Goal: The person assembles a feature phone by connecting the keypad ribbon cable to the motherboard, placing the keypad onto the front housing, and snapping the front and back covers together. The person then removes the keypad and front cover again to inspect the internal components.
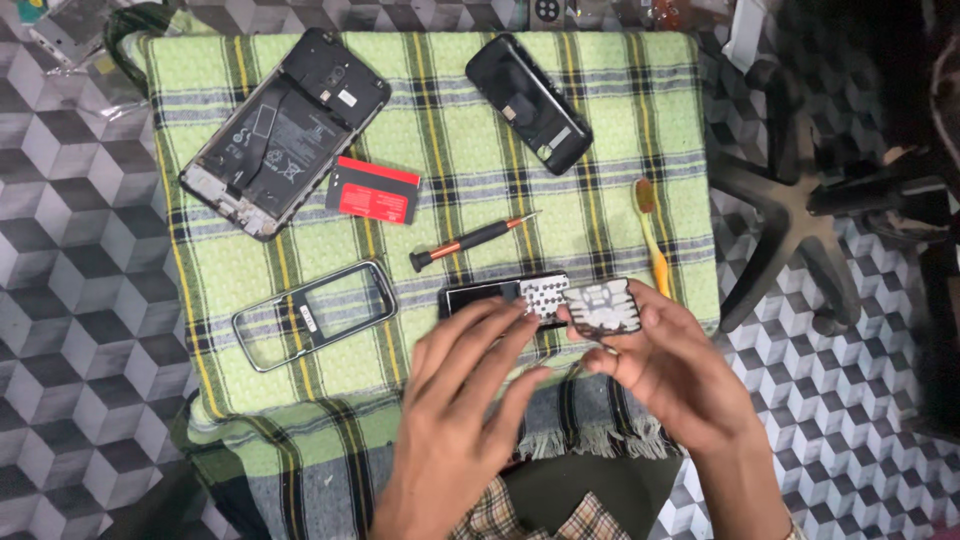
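My right hand holds a small dark keypad piece by its edges, just above the green plaid cloth. My left hand hovers flat with its fingers apart, fingertips touching a small opened phone body with a white perforated keypad plate. A small screwdriver with a black handle and orange neck lies just beyond that phone.
On the cloth lie an opened smartphone showing its battery, a black back cover, a red card, a silver phone frame and a yellow toothbrush. A black chair base stands to the right on patterned floor.
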